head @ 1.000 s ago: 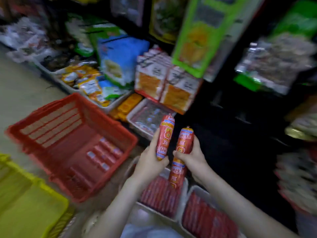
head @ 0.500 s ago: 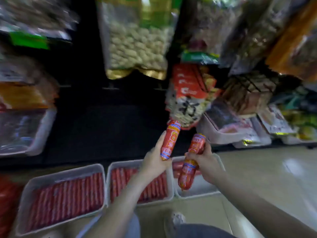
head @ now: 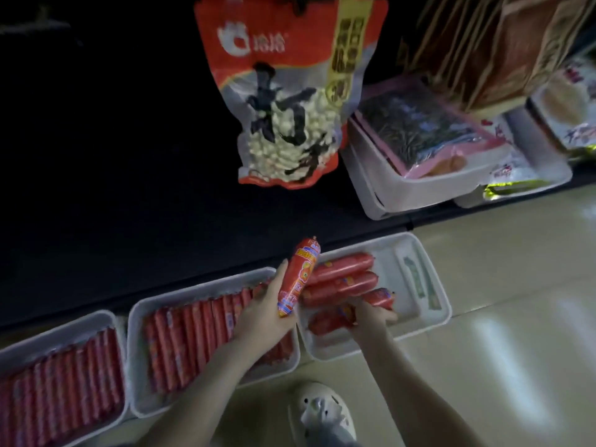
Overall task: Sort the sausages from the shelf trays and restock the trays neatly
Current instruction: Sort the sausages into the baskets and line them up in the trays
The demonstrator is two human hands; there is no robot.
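Left hand point(head: 264, 317) grips one fat sausage point(head: 298, 279) raised; my right hand point(head: 371, 317), curled round the other sausage point(head: 377, 296), has lowered it into the right tray point(head: 442, 304), so restocking proceeds.

The only print I can half read is on the hanging red and white plastic snack bag point(head: 283, 101): near its top left, a white emblem with two white characters beside it, seemingly 洽洽. Below are big black brush characters I cannot make out. Its yellow vertical strip point(head: 346, 50) of dark characters is blurred. The red tube sausage point(head: 298, 279) gripped in my left hand point(head: 263, 317) bears a yellow label band, illegible. So are the specks of print on the second red sausage point(head: 380, 296) held in my right hand point(head: 371, 317) and the green-printed paper slip point(head: 419, 282) in the white plastic tray point(head: 443, 317).
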